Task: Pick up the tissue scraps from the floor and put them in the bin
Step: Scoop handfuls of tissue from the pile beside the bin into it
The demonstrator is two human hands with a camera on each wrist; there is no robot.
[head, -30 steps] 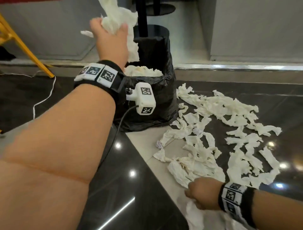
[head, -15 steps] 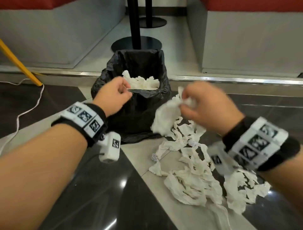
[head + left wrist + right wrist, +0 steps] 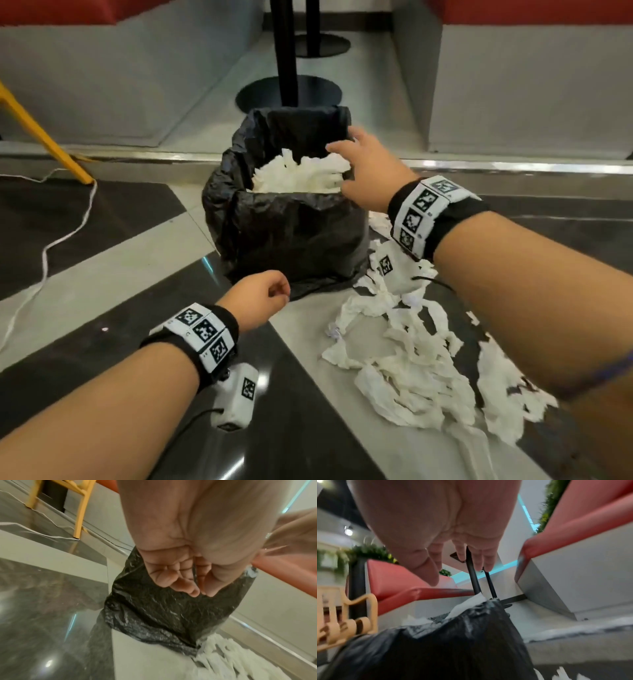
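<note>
- Right hand (image 3: 371, 171) is held over the near-right corner of the bin (image 3: 291, 233). Its fingers (image 3: 481, 559) are seen extended and loosely spread, with nothing pinched between them.
- Tissue in the bin (image 3: 301, 173) is heaped level with the rim, directly under and just left of those fingers. A deposit is judged complete or nearly so.
- Left hand (image 3: 257, 299) hangs low in front of the bin, near its base. Its fingers (image 3: 178, 580) are loosely curled toward the palm; no tissue is seen in them.
- Scraps (image 3: 404, 359) lie on the floor (image 3: 102, 281), below and behind the right fingers and to the right of the left fingers, some touching the bin's base.
- Step in hand, as judged: release over the bin, then return for the next handful.
- Since the heap sits at the rim, it is best pressed down with flat fingers before more is added, or new scraps may slide off.
- The liner (image 3: 163, 608) is loose and crinkled; the rim should not be dragged on withdrawal.
- For the next pick, scraps are better raked into one bunch, then closed on, with both hands used alternately.
- Pieces nearest the bin's base are best taken first.
</note>
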